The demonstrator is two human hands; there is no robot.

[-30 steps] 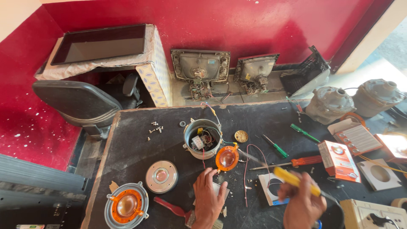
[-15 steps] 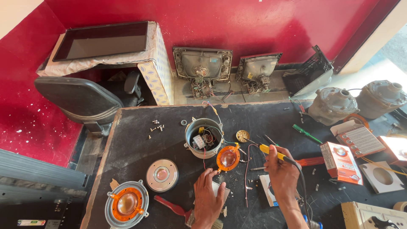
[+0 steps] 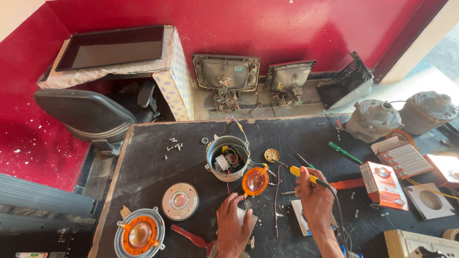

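My right hand (image 3: 313, 198) grips a soldering iron with a yellow handle (image 3: 302, 174); its tip points left toward a small round brass tin (image 3: 272, 155). My left hand (image 3: 233, 224) rests flat on the black table (image 3: 148, 167), fingers on a small grey piece just below an orange speaker diaphragm (image 3: 255, 181). The diaphragm leans against a grey metal can (image 3: 227, 157) holding a circuit and wires. Red and thin wires trail between my hands.
A round metal disc (image 3: 180, 201) and an orange-and-blue speaker part (image 3: 139, 234) lie at front left, with loose screws (image 3: 173, 144) behind. Red pliers (image 3: 191, 236), a green screwdriver (image 3: 345, 152), a red screwdriver (image 3: 347, 183) and boxes (image 3: 383, 184) lie nearby. Old tube chassis (image 3: 226, 76) stand behind.
My right hand has carried the soldering iron from the front right up and left, toward the brass tin. The left hand has stayed in place.
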